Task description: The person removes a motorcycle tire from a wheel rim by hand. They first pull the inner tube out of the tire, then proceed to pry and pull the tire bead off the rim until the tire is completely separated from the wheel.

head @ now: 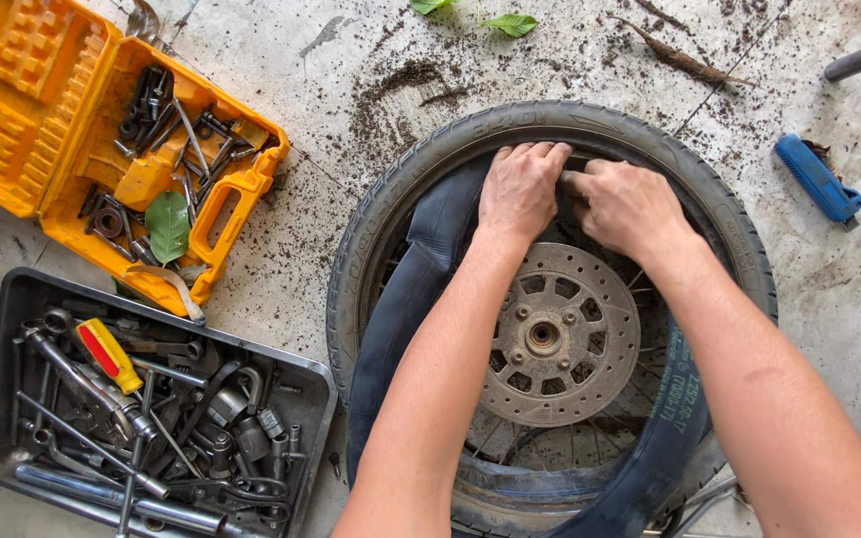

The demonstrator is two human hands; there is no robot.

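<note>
A motorcycle wheel [550,329] lay flat on the concrete floor [351,60], its tyre [421,169] ringing a spoked rim with a perforated brake disc [560,334] at the hub; a black inner tube [406,309] bulged out of the tyre along the near-left side and curved round beneath the wheel towards the right. Both hands met at the far edge of the wheel, just inside the tyre's bead; the left hand [520,189] lay palm-down with its fingers [528,151] curled over and tucked between tyre and rim, pressed onto the rubber there; the right hand [630,204] sat just beside it, touching it, its fingers [582,179] bent and narrow, pinching at the fold of tube at the same spot; whether either hand fully closed round the tube could not be told, since the fingertips were hidden in the gap. The tube thus ran from under the fingers down the left forearm's side and away; the disc lay near the wrists, between the two forearms. To the left, well apart from the hands, a yellow tool case [62,139] stood open with sockets and a green leaf inside; nearer the camera a dark metal tray [12,299] held spanners and a screwdriver [110,356] with a yellow and red handle; a blue tool [817,179] lay on the floor to the right of the tyre.
</note>
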